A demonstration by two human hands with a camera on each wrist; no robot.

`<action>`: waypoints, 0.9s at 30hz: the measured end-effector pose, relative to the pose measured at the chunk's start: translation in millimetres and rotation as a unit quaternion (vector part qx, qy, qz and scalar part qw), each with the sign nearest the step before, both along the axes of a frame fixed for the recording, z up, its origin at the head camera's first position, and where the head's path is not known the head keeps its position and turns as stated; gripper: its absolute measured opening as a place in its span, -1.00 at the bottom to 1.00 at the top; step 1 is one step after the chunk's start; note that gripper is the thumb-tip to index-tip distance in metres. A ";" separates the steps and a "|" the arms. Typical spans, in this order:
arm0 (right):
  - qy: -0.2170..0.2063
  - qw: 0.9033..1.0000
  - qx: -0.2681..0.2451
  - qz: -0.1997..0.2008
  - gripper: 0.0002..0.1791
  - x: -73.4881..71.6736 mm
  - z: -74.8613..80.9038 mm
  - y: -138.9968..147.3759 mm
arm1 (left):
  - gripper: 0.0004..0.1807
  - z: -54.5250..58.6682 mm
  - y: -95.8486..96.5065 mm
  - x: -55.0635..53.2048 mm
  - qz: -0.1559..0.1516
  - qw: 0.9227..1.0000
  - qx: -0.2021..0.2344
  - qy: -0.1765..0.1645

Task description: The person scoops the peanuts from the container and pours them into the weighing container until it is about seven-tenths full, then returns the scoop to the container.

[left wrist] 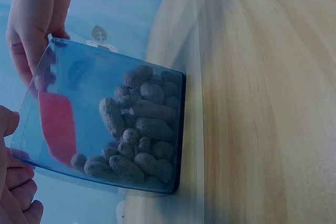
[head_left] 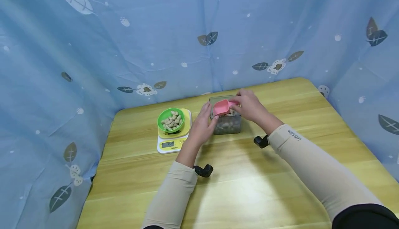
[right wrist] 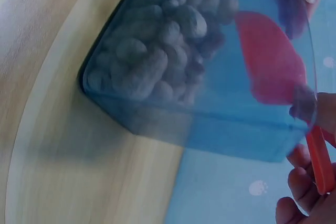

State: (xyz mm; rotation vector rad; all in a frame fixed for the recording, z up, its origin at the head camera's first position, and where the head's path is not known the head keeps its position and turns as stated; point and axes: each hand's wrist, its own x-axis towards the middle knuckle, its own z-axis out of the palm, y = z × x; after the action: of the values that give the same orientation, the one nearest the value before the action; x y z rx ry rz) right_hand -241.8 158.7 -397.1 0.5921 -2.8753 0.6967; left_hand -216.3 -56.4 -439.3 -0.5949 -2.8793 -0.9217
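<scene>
A clear box [head_left: 227, 125] holds unshelled peanuts [left wrist: 149, 129], piled in its lower part. My left hand [head_left: 202, 123] grips the box by its left rim, thumb on the near side. My right hand [head_left: 248, 106] pinches the handle of a pink scoop [head_left: 222, 107] at the box's right side. The scoop's bowl sits just inside the mouth, above the pile, and no peanut shows in it. Through the wall in the right wrist view, the scoop [right wrist: 270, 59] is seen with its handle passing out over the rim between my fingers.
Left of the box, a yellow and white kitchen scale [head_left: 186, 132] bears a green bowl [head_left: 160, 125] of peanuts; its display [head_left: 168, 144] is lit with digits. The wooden table [head_left: 249, 184] ends at a blue leaf-print curtain [head_left: 174, 42] behind and at both sides.
</scene>
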 end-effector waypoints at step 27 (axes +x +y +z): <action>-0.039 0.994 0.097 -0.016 -0.54 -0.1 -5.4 -7.0 | -0.27 -4.3 2.6 9.5 0.006 1.000 0.001 -0.001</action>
State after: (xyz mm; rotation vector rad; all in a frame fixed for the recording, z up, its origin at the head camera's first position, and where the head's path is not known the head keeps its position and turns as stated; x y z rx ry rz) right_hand -241.8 151.7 -402.5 0.5516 -3.0415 0.4480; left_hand -206.7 -53.8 -443.6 -0.5749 -2.8802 -0.9252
